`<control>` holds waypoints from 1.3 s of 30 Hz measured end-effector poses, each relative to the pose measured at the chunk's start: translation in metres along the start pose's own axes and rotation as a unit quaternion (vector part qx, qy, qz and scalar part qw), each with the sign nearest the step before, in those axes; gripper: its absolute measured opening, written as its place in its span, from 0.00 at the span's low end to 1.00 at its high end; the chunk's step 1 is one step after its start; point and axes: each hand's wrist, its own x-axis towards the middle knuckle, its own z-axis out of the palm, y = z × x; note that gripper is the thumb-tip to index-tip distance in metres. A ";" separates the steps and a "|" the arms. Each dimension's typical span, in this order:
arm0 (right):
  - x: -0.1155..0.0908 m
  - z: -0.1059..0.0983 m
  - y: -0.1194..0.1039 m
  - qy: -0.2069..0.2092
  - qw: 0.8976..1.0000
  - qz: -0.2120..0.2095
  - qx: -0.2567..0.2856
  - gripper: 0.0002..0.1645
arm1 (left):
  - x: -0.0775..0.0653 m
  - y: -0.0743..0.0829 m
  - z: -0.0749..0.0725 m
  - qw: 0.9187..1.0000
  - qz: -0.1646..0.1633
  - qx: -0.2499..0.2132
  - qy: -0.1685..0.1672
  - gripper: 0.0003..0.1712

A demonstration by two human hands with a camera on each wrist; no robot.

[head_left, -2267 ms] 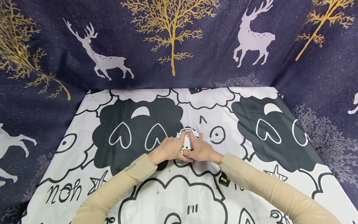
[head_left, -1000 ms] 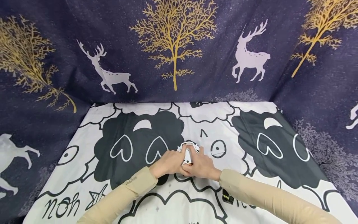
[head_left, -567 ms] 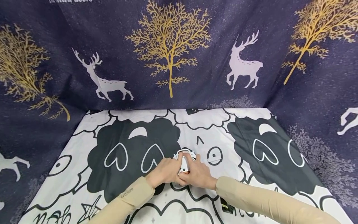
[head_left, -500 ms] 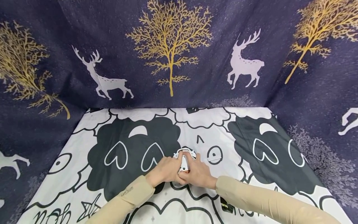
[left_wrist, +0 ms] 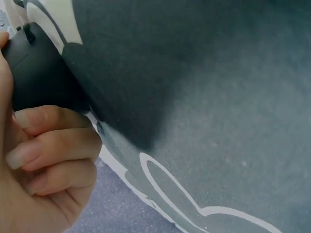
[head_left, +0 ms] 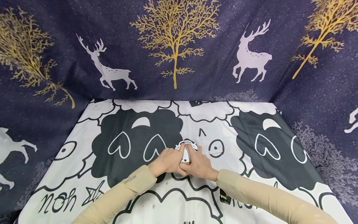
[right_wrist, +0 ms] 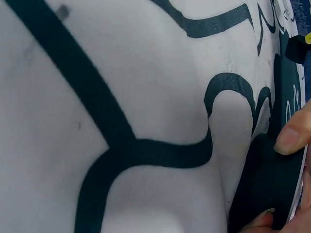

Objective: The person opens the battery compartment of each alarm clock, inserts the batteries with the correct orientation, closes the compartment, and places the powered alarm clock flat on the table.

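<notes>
Near the middle of the head view, both hands hold one small white object (head_left: pixel 185 155) with black dots and a bit of orange at its near end. Its kind cannot be told. My left hand (head_left: pixel 169 160) grips its left side and my right hand (head_left: pixel 199 164) its right side, index fingers meeting over the top. Up close in the left wrist view, a smooth black side (left_wrist: pixel 41 73) of it shows, with the left fingers (left_wrist: pixel 56 145) curled beneath. From the right wrist, thumb and fingertip press a dark flat face (right_wrist: pixel 262 179) with a pale edge.
A white cloth (head_left: pixel 156 208) with black cartoon sheep covers the table. Dark blue curtains (head_left: pixel 151 84) with deer and golden trees hang behind it and at both sides. A small black patch with yellow (head_left: pixel 224 197) shows beside the right sleeve.
The head view has tilted down and back up a little. Both hands keep their hold on the white object, with hardly any shift of the fingers.
</notes>
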 end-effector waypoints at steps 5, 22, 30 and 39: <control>-0.003 0.001 0.004 -0.008 1.000 -0.003 0.003 0.42 | 0.001 0.002 0.008 1.000 0.002 -0.004 -0.001 0.61; -0.026 0.003 0.010 -0.015 1.000 -0.011 -0.003 0.44 | -0.014 0.025 0.012 1.000 -0.007 -0.007 -0.011 0.64; -0.012 -0.003 0.008 -0.033 0.999 -0.028 0.012 0.43 | -0.008 0.014 0.005 0.999 -0.016 -0.040 -0.010 0.58; 0.015 -0.018 0.012 -0.135 0.987 -0.048 0.075 0.40 | 0.007 -0.007 -0.001 0.992 -0.032 -0.102 -0.063 0.57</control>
